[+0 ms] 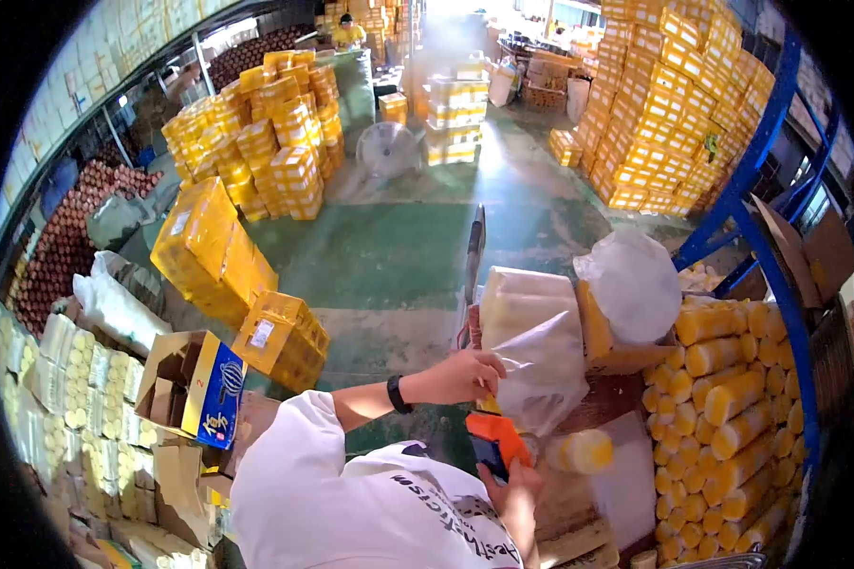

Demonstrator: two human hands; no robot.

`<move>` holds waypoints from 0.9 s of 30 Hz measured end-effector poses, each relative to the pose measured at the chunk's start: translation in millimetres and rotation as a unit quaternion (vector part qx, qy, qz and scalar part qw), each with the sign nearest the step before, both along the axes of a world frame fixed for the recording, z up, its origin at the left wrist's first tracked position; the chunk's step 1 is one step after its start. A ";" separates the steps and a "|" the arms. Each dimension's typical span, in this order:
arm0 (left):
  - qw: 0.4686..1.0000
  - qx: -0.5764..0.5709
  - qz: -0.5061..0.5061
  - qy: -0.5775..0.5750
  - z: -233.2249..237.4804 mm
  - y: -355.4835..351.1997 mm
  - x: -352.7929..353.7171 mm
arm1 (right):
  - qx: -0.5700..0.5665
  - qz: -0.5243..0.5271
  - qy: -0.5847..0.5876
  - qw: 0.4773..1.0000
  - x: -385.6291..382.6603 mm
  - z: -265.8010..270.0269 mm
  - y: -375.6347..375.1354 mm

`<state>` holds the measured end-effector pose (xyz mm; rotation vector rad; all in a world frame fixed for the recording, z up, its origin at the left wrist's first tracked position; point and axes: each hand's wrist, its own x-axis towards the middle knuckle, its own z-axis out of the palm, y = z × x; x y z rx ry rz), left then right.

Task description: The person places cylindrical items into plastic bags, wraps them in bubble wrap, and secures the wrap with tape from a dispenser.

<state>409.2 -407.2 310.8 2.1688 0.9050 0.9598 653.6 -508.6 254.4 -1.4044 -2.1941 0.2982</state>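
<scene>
My left hand, below a black wristband, has its fingers pinched together at the end of a short strip of yellow tape. The strip rises from an orange and dark blue tape dispenser, which my right hand grips from below. Beyond my left fingertips stands a large pale bundle wrapped in clear plastic, its loose film hanging close by the hand. A single yellow-ended roll lies to the right of the dispenser.
Stacked yellow-ended rolls line the right side, by a blue metal frame. A white bag sits on a carton behind the bundle. At left are an open blue carton and yellow-wrapped boxes. Another person is far back.
</scene>
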 end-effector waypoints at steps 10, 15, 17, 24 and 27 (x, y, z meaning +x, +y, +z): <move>0.966 0.133 -0.029 0.220 67.0 -38.1 86.5 | -0.345 0.068 0.410 0.842 30.6 26.1 -9.9; 0.968 0.165 -0.042 0.184 72.1 -17.6 91.1 | -0.224 0.018 0.247 0.943 48.6 50.7 -8.7; 0.960 0.209 -0.069 0.173 72.8 0.4 94.2 | -0.218 -0.021 0.239 0.946 48.1 64.2 -8.4; 0.967 0.233 -0.025 0.099 121.2 77.7 116.1 | -0.280 -0.175 0.427 0.842 53.9 18.2 -25.9; 0.970 0.188 -0.133 0.076 110.4 117.3 154.5 | -0.193 -0.191 0.444 0.854 51.6 16.6 -40.5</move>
